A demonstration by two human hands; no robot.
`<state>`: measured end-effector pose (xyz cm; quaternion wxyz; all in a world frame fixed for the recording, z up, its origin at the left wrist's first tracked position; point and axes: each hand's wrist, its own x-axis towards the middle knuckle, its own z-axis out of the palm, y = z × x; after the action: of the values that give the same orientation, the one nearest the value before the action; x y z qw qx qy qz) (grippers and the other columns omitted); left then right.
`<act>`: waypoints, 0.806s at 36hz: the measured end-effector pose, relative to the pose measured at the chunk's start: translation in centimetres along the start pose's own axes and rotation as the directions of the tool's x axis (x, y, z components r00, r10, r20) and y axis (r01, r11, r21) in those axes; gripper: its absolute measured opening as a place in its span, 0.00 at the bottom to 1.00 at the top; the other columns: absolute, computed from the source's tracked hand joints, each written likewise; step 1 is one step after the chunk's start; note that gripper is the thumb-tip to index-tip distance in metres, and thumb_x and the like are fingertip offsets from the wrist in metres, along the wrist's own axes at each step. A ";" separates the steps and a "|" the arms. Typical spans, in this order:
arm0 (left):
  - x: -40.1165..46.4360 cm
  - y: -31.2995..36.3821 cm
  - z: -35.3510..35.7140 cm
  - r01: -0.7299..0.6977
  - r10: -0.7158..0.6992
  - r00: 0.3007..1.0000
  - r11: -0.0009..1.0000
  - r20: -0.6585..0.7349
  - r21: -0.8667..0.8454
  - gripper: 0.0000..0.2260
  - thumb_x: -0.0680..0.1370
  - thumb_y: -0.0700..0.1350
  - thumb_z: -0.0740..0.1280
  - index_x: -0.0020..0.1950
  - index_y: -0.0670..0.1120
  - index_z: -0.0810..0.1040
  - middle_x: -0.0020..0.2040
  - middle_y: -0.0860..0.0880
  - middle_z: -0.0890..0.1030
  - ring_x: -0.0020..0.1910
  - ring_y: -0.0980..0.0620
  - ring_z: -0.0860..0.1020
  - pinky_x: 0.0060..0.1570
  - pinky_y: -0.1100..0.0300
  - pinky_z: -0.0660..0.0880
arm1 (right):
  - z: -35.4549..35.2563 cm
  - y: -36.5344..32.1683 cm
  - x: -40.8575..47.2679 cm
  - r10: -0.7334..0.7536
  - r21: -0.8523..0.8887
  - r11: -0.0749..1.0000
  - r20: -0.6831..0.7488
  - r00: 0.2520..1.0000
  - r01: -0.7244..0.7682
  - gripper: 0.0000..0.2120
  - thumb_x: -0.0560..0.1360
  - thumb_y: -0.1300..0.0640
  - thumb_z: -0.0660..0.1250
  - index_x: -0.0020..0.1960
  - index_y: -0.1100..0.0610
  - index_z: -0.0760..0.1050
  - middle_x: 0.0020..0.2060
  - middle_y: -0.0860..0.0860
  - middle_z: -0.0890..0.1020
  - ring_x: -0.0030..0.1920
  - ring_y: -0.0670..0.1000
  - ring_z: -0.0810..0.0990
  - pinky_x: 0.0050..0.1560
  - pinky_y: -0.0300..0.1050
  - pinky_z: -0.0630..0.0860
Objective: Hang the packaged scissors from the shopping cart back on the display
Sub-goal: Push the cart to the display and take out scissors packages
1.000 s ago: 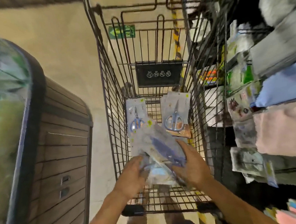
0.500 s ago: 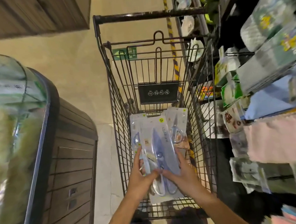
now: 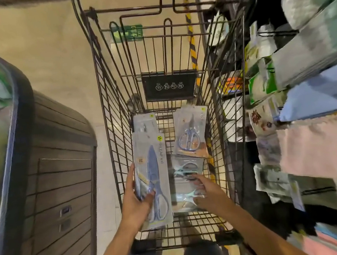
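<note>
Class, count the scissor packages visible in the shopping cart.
4: one held by the left hand, one behind it at far left, one far right, one under the right hand. More may be hidden beneath.

Cart (image 3: 110, 133) holds scissor packs. Left hand (image 3: 137, 204) holds one pack (image 3: 153, 170) upright; another pack (image 3: 144, 122) lies beyond it. Right hand (image 3: 208, 193) rests on a pack (image 3: 186, 185), possibly two stacked. Further pack (image 3: 192, 133) ahead of right hand. Shelves (image 3: 304, 93) right of it.
</note>
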<state>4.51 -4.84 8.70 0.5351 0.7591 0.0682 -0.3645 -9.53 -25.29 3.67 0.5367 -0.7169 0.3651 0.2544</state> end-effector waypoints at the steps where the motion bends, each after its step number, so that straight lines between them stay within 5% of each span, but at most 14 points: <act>1: 0.3 -0.3 0.1 -0.001 0.001 1.000 1.000 0.002 -0.001 0.42 0.74 0.33 0.73 0.75 0.68 0.61 0.74 0.56 0.70 0.73 0.50 0.71 0.66 0.41 0.74 | 0.1 0.5 0.7 -0.008 -0.057 0.998 0.001 1.000 0.008 0.33 0.72 0.60 0.73 0.69 0.35 0.67 0.62 0.40 0.75 0.60 0.44 0.77 0.53 0.37 0.79; 6: 2.3 -2.8 0.6 -0.062 0.064 0.998 0.991 -0.014 0.122 0.42 0.76 0.33 0.71 0.78 0.66 0.58 0.76 0.58 0.68 0.74 0.52 0.68 0.72 0.43 0.68 | 1.2 2.5 4.7 -0.108 -0.302 0.948 -0.012 0.994 0.099 0.35 0.72 0.59 0.74 0.72 0.41 0.64 0.64 0.47 0.73 0.57 0.44 0.77 0.57 0.42 0.80; 11: 4.4 -5.4 1.1 -0.112 0.116 0.993 0.985 -0.025 0.132 0.41 0.77 0.28 0.67 0.80 0.60 0.56 0.78 0.64 0.62 0.76 0.64 0.62 0.71 0.69 0.63 | 2.2 2.6 9.8 -0.311 -0.607 0.763 -0.044 0.949 0.222 0.38 0.73 0.58 0.74 0.79 0.51 0.60 0.75 0.51 0.67 0.73 0.54 0.66 0.74 0.46 0.63; 15: 5.7 -7.4 1.1 -0.133 0.138 0.990 0.980 -0.023 0.145 0.41 0.77 0.27 0.67 0.81 0.57 0.55 0.78 0.63 0.62 0.76 0.64 0.62 0.73 0.67 0.62 | 3.3 3.2 13.2 -0.405 -0.753 0.606 -0.013 0.914 0.258 0.47 0.69 0.56 0.76 0.80 0.51 0.53 0.75 0.54 0.67 0.74 0.57 0.66 0.74 0.51 0.64; 18: 6.2 -8.3 1.1 -0.143 0.148 0.989 0.980 -0.027 0.135 0.41 0.77 0.28 0.67 0.81 0.55 0.55 0.79 0.63 0.61 0.76 0.67 0.60 0.71 0.71 0.61 | 4.1 3.6 15.1 -0.463 -0.804 0.527 0.000 0.886 0.275 0.49 0.65 0.55 0.79 0.80 0.53 0.57 0.72 0.52 0.69 0.71 0.55 0.68 0.72 0.50 0.67; 22: 6.5 -9.3 1.1 -0.128 0.135 0.990 0.984 -0.044 0.126 0.41 0.77 0.30 0.69 0.81 0.57 0.55 0.78 0.63 0.62 0.76 0.66 0.60 0.73 0.66 0.62 | 4.7 4.4 15.6 -0.513 -0.820 0.504 -0.032 0.858 0.271 0.53 0.58 0.59 0.83 0.78 0.53 0.62 0.69 0.54 0.74 0.66 0.56 0.72 0.67 0.50 0.69; 25: 6.6 -9.8 1.1 -0.097 0.103 0.993 0.990 -0.054 0.107 0.41 0.77 0.32 0.70 0.80 0.61 0.56 0.79 0.60 0.63 0.77 0.61 0.62 0.75 0.51 0.64 | 4.5 5.2 15.3 -0.474 -0.788 0.556 -0.041 0.879 0.264 0.56 0.55 0.59 0.85 0.78 0.51 0.62 0.67 0.54 0.74 0.64 0.56 0.70 0.64 0.53 0.74; 29: 6.5 -9.7 1.3 -0.047 0.053 0.996 0.995 -0.071 0.086 0.43 0.75 0.33 0.72 0.77 0.68 0.56 0.78 0.60 0.63 0.78 0.55 0.62 0.72 0.41 0.68 | 3.9 5.0 14.7 -0.401 -0.793 0.540 0.053 0.915 0.283 0.51 0.68 0.59 0.78 0.81 0.48 0.52 0.68 0.52 0.73 0.64 0.57 0.73 0.66 0.53 0.71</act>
<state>3.79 -3.73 -3.01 0.5086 0.7953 0.0530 -0.3256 -4.55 -26.03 -11.57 0.1806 -0.9508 0.1042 0.2291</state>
